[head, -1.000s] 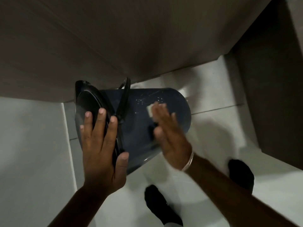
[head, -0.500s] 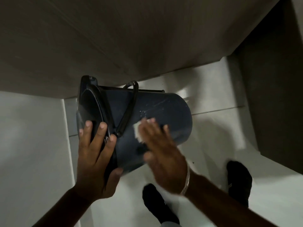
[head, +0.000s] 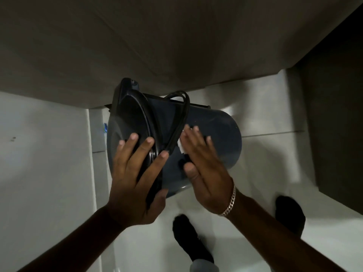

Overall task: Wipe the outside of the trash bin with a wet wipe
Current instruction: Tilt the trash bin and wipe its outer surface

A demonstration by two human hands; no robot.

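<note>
1. The bin is tilted over the floor.
2. The left hand clasps its lid rim.
3. The right hand, fingers flat, presses the wipe onto its side.

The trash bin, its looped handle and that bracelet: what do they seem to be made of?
The trash bin looks like moulded dark blue-grey plastic, smooth with a dull sheen and faint scuffs. Its handle appears to be black plastic, glossier, though the dim light leaves that open. The bracelet looks like silver-coloured metal: linked chain segments catching bright glints.
</note>
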